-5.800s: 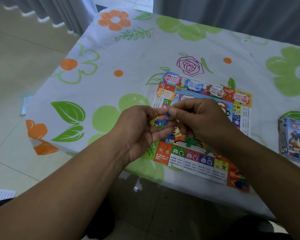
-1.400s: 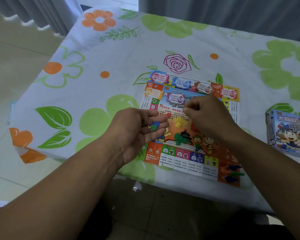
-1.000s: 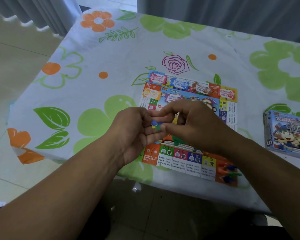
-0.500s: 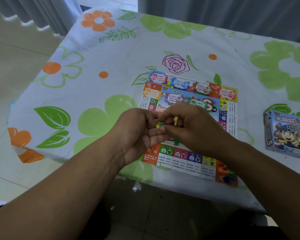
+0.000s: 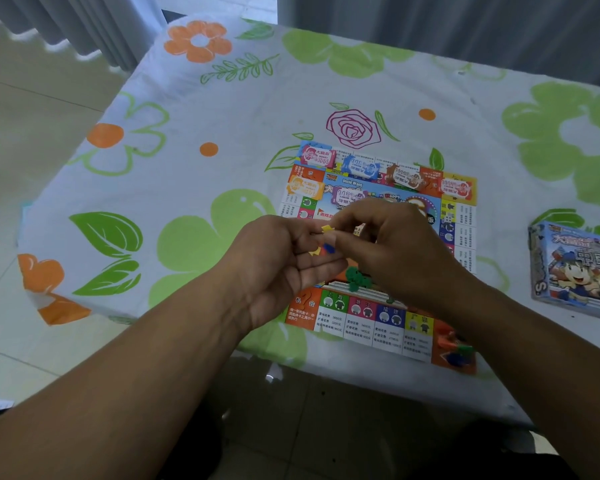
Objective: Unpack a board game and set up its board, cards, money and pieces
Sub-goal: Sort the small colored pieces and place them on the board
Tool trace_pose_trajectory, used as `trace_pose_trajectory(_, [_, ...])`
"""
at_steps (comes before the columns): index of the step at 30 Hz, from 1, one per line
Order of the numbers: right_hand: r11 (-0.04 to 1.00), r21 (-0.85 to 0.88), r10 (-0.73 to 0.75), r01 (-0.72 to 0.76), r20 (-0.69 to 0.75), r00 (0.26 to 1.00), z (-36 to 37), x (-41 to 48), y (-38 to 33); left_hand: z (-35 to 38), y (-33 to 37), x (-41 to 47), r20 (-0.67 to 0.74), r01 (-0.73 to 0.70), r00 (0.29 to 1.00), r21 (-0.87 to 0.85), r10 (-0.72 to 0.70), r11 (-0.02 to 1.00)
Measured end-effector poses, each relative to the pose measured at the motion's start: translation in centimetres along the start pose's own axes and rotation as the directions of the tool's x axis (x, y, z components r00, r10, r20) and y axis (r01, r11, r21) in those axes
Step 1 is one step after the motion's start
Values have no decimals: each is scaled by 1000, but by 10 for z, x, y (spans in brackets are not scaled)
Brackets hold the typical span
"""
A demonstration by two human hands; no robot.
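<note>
Two hands meet just above the left half of the game board, which lies flat on a flowered tablecloth near the table's front edge.

- Left hand: palm up, fingers loosely cupped, not clenched. A blue piece and a second yellow bit rest on its fingers.
- Right hand: knuckles up, fingers curled in, tips brought to the left hand's fingers. Narrow pinch on a small yellow piece at the tips.
- Green pieces sit on the board's middle picture, just beneath the right hand.
- More small pieces, orange, green and blue, are gathered on the board's near right corner square.
- Money stacks lie on the board's far part: pink, blue, brown and red along the far edge, orange at the left, purple partly behind the right hand's fingers.
- Game box lies on the cloth well to the right of the board, cut off by the frame edge.
- Grey curtains hang behind the table; pale floor tiles to the left.
</note>
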State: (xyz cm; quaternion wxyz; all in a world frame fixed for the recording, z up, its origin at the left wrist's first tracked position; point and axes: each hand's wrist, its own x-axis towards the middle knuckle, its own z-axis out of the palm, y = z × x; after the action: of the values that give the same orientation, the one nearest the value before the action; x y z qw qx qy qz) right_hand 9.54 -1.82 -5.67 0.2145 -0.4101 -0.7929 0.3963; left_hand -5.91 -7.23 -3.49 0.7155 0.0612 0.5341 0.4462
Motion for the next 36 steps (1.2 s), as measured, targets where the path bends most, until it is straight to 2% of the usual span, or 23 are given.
trace_pose_trajectory(5, [997, 70, 34, -34, 3, 999, -3, 1, -3, 1, 0, -1, -19, -21, 1000, 17, 21, 1000])
trace_pose_trajectory(12, [915, 318, 234, -250, 88, 968, -9, 2, -3, -2, 1, 2, -23, -13, 1000, -8, 13, 1000])
trace_pose_trajectory(15, [881, 372, 271, -293, 110, 956, -9, 3, -4, -1, 0, 1, -27, -14, 1000, 1, 14, 1000])
trace_pose_trajectory(28, [878, 379, 273, -291, 103, 956, -7, 2, -3, -5, -3, 3, -55, -109, 992, 96, 114, 989])
trace_pose_trajectory(32, [891, 361, 276, -276, 51, 960, -5, 1, -1, -5, -3, 3, -66, -101, 992, 95, 107, 990])
trace_pose_trajectory(36, [867, 414, 303, -279, 8, 953, -3, 1, -3, -5, -3, 2, -59, -77, 995, 52, 80, 996])
